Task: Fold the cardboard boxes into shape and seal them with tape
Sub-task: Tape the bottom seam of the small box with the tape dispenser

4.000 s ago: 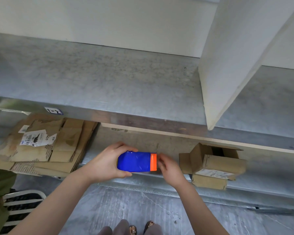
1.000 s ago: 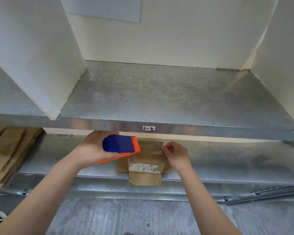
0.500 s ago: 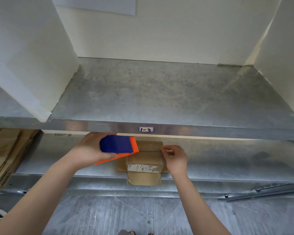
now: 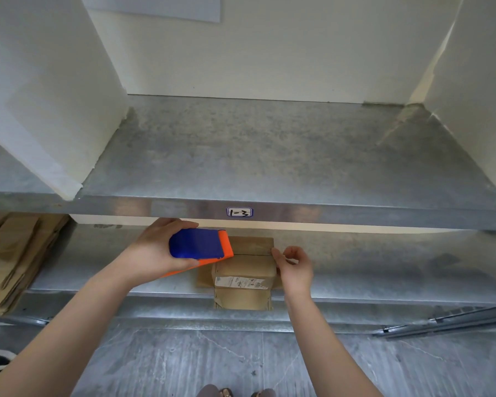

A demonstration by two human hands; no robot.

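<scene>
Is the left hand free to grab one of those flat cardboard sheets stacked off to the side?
Probably not right now. The left hand is wrapped around the tape dispenser, pressed at the box. The flat stack lies further left on the same shelf, with nothing in between, so it looks reachable after setting the dispenser down.

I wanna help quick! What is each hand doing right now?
Left hand: closed around the blue tape dispenser.
Right hand: fingertips pinched together at the cardboard box edge.

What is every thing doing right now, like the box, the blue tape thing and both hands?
cardboard box: folded up, on lower shelf, flaps sticking out sideways
tape dispenser: held at box's left edge
left hand: gripping tape dispenser
right hand: fingers pinching at box's right edge
flat cardboard stack: unfolded, lying left
</scene>
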